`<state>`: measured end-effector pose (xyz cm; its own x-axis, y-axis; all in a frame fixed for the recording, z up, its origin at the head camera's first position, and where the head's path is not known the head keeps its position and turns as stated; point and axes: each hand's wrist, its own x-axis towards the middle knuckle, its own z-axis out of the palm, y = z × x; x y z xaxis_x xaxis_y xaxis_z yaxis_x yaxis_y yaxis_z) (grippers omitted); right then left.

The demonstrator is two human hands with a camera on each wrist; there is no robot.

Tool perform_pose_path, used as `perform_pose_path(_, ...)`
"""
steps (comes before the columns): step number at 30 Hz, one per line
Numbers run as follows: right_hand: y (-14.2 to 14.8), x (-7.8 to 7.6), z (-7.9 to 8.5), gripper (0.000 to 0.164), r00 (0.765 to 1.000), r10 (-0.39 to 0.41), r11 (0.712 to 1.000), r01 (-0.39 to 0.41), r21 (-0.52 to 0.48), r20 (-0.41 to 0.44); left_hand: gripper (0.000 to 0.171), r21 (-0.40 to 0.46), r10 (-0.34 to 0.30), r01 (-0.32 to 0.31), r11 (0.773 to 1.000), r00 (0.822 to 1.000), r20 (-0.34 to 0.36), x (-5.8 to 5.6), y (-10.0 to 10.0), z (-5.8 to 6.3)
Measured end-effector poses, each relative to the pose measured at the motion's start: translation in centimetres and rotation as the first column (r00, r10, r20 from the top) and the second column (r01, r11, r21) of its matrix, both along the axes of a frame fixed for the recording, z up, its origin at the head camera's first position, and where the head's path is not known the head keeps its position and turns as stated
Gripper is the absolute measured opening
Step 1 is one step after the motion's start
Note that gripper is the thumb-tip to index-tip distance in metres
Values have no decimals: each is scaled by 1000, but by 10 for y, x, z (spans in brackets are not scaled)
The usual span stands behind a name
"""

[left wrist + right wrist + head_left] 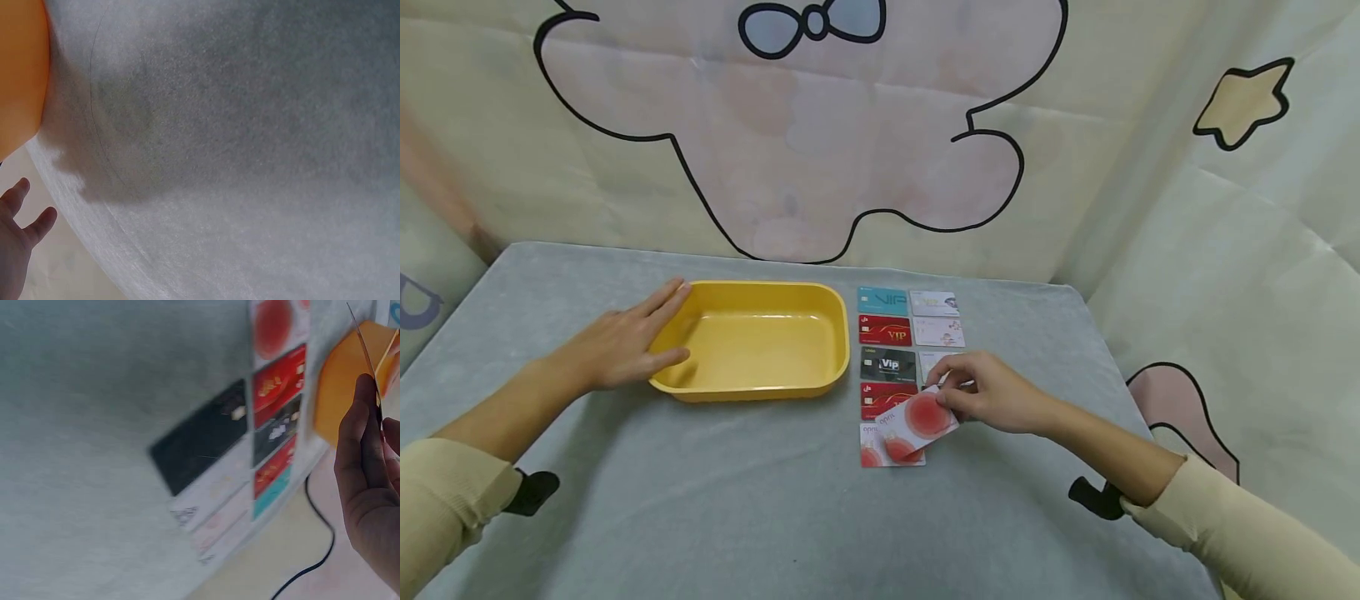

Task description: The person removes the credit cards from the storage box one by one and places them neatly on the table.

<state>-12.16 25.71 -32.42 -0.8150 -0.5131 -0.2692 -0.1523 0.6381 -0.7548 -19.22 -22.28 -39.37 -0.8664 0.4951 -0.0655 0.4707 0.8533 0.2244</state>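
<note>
My right hand (pixel 992 392) pinches a white card with red circles (pixel 927 414) by its right edge, tilted over the lower cards. In the right wrist view that held card (pixel 365 347) shows edge-on beside my fingers. Below it lies a similar white and red card (pixel 871 454), partly covered. My left hand (pixel 625 337) lies along the left end of a yellow tray (pixel 752 393), its fingers extended along the rim and the thumb apart over the near side. At the lower left of the left wrist view, two of that hand's digits stand spread beside the tray (pixel 22 75).
Two columns of cards lie right of the tray: a teal VIP card (pixel 882 301), red VIP cards (pixel 884 331), a black Vip card (pixel 888 364) and several white ones (pixel 938 332). Another black card (pixel 203 437) shows in the right wrist view. A patterned cloth (pixel 820 167) hangs behind the grey-covered table (pixel 737 517).
</note>
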Motion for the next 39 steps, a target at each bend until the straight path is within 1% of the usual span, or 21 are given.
perform_pose_path(5, 23, 6, -13, 19, 996, -76, 997, 76, -3, 44, 91, 2, -5, 5, 1000, 1000, -2, 0, 0, 1)
perform_pose_path(11, 46, 15, -30, 21, 979, -172, 984, 175, -19, 113, 91, -8, 4, -4, 1000, 1000, 11, -1, 2, 2)
perform_pose_path(15, 57, 20, -39, 23, 970, -201, 978, 207, -30, 136, 92, -13, 7, -7, 1000, 1000, 13, -2, 1, 1)
perform_pose_path(19, 65, 23, -47, 24, 966, -224, 973, 230, -32, 133, 92, -9, 1, -1, 1000, 1000, 7, -2, -2, 0)
perform_pose_path(24, 74, 27, -59, 24, 958, -251, 967, 254, 0, 140, 92, -9, -1, 1, 1000, 1000, 12, -2, -2, -1)
perform_pose_path(31, 77, 28, -68, 24, 955, -277, 961, 275, 33, 106, 92, -14, 7, -7, 1000, 1000, 17, -1, -1, 0)
perform_pose_path(36, 77, 27, -71, 20, 965, -258, 964, 255, 71, 40, 93, -26, 16, -15, 1000, 1000, 24, -2, 0, -1)
perform_pose_path(39, 76, 27, -73, 18, 970, -242, 966, 241, 98, -4, 92, -19, 20, -20, 1000, 1000, 23, -1, 0, 0)
